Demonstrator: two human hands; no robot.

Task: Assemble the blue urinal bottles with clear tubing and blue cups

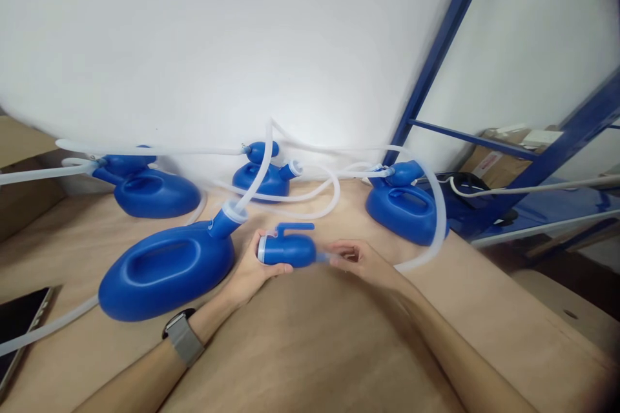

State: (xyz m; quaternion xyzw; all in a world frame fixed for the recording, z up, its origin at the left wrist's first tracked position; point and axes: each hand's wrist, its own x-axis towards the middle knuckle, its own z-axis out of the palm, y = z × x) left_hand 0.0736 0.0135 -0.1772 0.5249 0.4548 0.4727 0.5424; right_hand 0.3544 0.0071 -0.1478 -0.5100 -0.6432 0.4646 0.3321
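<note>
Clasping the blue cup (291, 250), the left hand (256, 269) partly hides it while the right hand (359, 261) pinches a blurred tube (324, 258).

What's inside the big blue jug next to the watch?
A white tube reaches the pale cap on the big blue jug. The jug isn't see-through, so anything inside is hidden.

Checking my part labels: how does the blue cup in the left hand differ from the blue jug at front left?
The blue cup is much smaller than the blue jug. The cup is gripped by the left hand, while the jug rests on the table. The cup has a straight bar handle; the jug has an oval grip moulded into its body. Both are blue with a pale rim.
</note>
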